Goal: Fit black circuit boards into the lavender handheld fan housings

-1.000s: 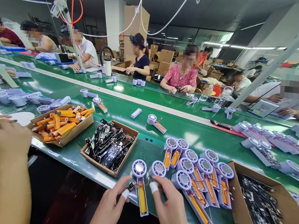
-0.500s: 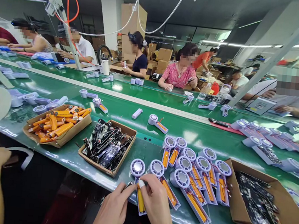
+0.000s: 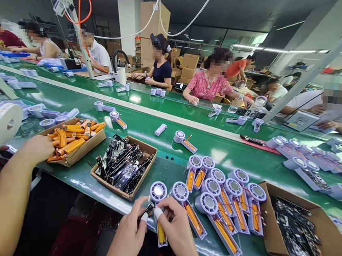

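Between the thumb and finger of my left hand (image 3: 126, 231) is a narrow black circuit board (image 3: 147, 210), held at a tilt. My right hand (image 3: 177, 224) pinches at the board's upper end; whatever sits between its fingertips is too small to make out. White covers show on a fingertip of each hand. Just beneath lies a lilac handheld fan housing (image 3: 158, 192), its round head away from me and an orange battery (image 3: 160, 235) in its handle. Another housing (image 3: 179, 191) with a battery lies right beside my right hand.
An open carton of circuit boards (image 3: 124, 168) stands left of my hands, a bigger carton (image 3: 281, 241) right. Several fan housings (image 3: 213, 187) crowd between. A co-worker's hand (image 3: 39, 146) reaches into a battery carton (image 3: 88, 145), near a white tape roll (image 3: 3, 124). People sit across the green belt (image 3: 135, 120).
My left hand has raised the circuit board toward the fan head, and my right fingers now meet its end. At left, the co-worker's hand has moved to the batteries and the tape roll has shifted.
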The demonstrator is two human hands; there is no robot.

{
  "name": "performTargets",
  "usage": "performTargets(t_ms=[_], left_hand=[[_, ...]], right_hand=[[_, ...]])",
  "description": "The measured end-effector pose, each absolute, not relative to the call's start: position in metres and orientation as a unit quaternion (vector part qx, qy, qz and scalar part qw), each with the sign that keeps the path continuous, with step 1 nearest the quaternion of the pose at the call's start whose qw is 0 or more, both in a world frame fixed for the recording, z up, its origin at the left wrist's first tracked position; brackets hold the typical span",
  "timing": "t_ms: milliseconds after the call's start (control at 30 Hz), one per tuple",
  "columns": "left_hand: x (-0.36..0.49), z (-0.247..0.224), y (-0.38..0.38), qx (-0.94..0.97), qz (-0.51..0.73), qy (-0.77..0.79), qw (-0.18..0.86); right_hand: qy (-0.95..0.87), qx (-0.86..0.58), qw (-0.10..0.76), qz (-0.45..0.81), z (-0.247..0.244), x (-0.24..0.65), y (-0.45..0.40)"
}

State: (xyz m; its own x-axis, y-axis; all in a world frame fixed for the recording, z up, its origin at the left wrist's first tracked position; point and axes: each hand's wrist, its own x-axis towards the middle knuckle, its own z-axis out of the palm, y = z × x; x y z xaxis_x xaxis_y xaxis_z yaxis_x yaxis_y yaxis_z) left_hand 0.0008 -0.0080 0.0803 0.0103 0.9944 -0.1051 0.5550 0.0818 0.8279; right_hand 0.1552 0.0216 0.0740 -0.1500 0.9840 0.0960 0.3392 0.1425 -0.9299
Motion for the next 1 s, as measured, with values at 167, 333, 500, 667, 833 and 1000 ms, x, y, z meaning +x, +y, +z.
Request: performTargets(t_ms=[167, 333, 500, 667, 833, 1000], left_hand=[[0.001, 0.079, -0.013, 0.565, 0.364, 0.626, 0.396], [0.002, 0.072, -0.018, 0.617, 0.342, 0.627, 0.330], [0.005, 0.070, -0.020, 0.705, 0.328, 0.597, 0.200], [0.003, 0.076, -0.018, 0.724, 0.319, 0.586, 0.175], [-0.001, 0.080, -0.015, 0.727, 0.317, 0.570, 0.215], [-0.011, 0.085, -0.009, 0.656, 0.342, 0.584, 0.335]], right_hand=[[-0.669, -0.520, 0.380, 0.372, 0.076, 0.154, 0.022], [-0.703, -0.525, 0.362, 0.315, 0.081, 0.150, 0.018], [-0.765, -0.514, 0.346, 0.175, 0.076, 0.146, 0.010], [-0.752, -0.499, 0.371, 0.218, 0.072, 0.149, 0.010], [-0.756, -0.505, 0.355, 0.218, 0.073, 0.149, 0.010], [-0.708, -0.493, 0.382, 0.331, 0.069, 0.154, 0.017]])
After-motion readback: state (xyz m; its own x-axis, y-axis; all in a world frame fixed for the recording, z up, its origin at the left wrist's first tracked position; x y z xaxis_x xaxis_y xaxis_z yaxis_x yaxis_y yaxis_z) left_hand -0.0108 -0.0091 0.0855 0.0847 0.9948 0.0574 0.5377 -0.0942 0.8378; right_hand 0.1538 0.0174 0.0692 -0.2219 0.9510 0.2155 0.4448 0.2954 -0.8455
